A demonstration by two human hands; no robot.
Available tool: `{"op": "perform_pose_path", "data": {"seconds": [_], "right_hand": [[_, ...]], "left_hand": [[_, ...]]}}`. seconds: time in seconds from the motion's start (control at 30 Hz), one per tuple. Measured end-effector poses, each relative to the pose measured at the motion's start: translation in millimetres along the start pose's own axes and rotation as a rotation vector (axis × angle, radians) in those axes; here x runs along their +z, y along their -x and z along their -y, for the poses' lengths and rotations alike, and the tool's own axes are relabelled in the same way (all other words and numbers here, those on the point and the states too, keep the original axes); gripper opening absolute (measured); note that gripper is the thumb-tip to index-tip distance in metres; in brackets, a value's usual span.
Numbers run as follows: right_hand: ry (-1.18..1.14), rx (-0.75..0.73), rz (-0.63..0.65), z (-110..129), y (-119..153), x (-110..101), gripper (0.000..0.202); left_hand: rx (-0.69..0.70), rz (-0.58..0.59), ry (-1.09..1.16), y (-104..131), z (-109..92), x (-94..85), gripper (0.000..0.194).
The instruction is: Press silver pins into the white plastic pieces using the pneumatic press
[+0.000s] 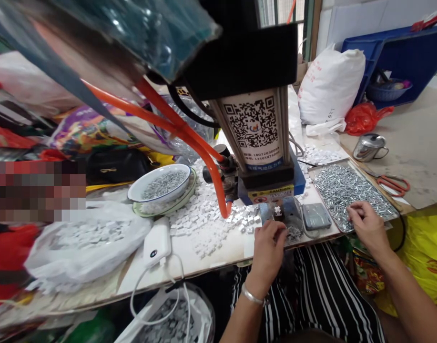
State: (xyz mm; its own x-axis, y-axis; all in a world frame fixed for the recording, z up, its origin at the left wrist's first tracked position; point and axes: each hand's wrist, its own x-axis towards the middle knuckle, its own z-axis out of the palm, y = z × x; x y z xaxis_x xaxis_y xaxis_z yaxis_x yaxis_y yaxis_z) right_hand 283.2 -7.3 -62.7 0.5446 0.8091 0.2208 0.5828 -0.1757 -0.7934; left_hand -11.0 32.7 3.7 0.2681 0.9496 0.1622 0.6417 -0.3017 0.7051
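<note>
Right hand (370,224), fingertips nearly together, at metal pins (352,186); left hand (269,240) curled near air press (256,128). Can't tell if holding anything. Likely pin-picking step; next needs careful pinch.

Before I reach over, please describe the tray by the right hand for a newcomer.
Find the tall press with the QR code, then look right to the right hand. There lies a shallow rectangular tray; unlike the smaller grey object beside it, it is covered with silvery metal pins.

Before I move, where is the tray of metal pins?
The tray is right of centre in the head view, partly hidden by the right hand, between the small box and orange-handled scissors.
</note>
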Motion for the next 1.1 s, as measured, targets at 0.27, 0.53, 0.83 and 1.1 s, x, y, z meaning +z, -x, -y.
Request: {"op": "perform_pose_path", "data": {"seconds": [0.27,0.53,0.83,1.1], "right_hand": [[-0.357,0.019,0.345,52.9,26.7,22.4,0.042],[-0.718,0.144,0.558,107.5,54.0,48.6,0.04],[-0.582,0.032,0.516,112.1,55.6,55.0,0.034],[-0.417,-0.158,0.481,122.8,54.8,59.2,0.026]], "left_hand": [[-0.021,0.021,0.121,10.4,-1.3,16.0,0.013],[-0.178,-0.024,0.378,14.4,2.1,16.4,0.008],[-0.198,-0.029,0.457,15.3,1.2,19.9,0.008],[-0.246,-0.033,0.589,16.7,-0.6,17.6,0.005]]}}
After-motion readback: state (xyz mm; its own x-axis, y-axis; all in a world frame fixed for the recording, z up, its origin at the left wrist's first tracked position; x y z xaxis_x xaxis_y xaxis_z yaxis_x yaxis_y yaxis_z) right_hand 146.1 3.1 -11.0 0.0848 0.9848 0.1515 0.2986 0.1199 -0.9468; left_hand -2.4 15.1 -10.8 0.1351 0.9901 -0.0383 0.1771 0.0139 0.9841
